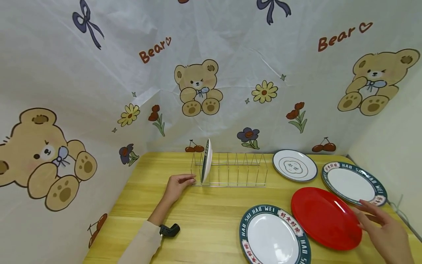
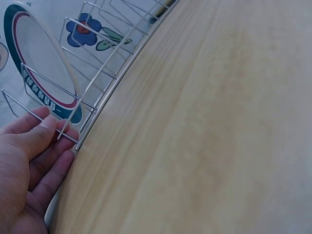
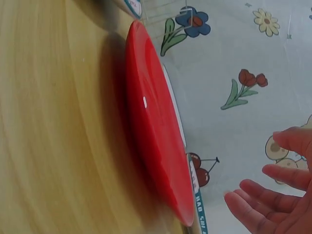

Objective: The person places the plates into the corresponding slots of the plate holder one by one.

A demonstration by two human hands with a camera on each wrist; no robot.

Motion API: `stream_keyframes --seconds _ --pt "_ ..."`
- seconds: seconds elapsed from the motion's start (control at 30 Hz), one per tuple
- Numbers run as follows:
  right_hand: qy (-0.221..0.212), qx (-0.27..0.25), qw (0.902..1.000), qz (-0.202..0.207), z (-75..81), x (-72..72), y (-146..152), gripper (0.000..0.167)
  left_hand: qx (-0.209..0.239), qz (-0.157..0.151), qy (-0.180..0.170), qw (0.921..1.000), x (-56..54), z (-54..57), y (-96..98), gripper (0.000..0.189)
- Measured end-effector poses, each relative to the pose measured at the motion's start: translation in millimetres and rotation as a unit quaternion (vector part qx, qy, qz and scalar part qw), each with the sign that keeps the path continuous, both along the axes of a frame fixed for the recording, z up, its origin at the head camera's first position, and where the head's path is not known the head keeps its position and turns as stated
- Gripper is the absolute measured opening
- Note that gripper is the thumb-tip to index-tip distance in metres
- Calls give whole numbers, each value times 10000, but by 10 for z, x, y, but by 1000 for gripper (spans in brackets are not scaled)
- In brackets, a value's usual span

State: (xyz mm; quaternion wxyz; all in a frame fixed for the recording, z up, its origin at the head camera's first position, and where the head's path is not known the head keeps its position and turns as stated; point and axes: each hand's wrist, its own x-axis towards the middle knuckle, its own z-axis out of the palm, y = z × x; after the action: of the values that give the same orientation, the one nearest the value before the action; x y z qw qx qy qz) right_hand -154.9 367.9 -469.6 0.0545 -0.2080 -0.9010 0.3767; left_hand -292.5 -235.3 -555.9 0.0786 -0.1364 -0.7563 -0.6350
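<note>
My left hand (image 1: 178, 187) pinches the left end wires of a metal dish rack (image 1: 237, 185) between thumb and fingers, as the left wrist view also shows. One plate with a green patterned rim (image 1: 206, 161) stands on edge in the rack's left part, close to that hand. My right hand (image 1: 384, 229) hovers near the right edge of a red oval plate (image 1: 324, 218), its fingers spread and loosely bent. In the right wrist view a gap separates these fingers (image 3: 287, 175) from the red plate (image 3: 156, 126), and they hold nothing.
On the wooden table (image 1: 197, 227) lie a green-rimmed plate (image 1: 273, 234) in front, a white plate (image 1: 294, 165) right of the rack, and a green-rimmed oval plate (image 1: 352, 183) behind the red one. A bear-print cloth (image 1: 230, 47) hangs behind. A cable (image 1: 400, 212) lies at right.
</note>
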Motion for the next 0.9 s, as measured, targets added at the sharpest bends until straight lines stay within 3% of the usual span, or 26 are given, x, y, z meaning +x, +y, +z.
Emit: stream_keyframes --seconds 0.2,0.33,0.43,0.63,0.77,0.9 --pt "-86 210 9990 -387 -50 72 79 67 26 -7 -13 10000 -3 14 0 20" --pt "-111 499 9978 -412 -133 107 187 69 -24 2 53 10000 -3 4 -6 19" --pt "-408 656 9961 -430 -206 120 258 74 -46 -5 74 10000 -1 2 -5 19" --pt "-1253 516 9894 -521 -304 124 303 83 -5 -55 47 10000 1 9 -9 20" --pt "-1380 586 9880 -375 -363 102 347 81 -9 -32 46 10000 0 10 -8 20" --pt "-1515 70 9882 -203 -475 64 440 85 -26 -29 32 10000 0 6 -1 20"
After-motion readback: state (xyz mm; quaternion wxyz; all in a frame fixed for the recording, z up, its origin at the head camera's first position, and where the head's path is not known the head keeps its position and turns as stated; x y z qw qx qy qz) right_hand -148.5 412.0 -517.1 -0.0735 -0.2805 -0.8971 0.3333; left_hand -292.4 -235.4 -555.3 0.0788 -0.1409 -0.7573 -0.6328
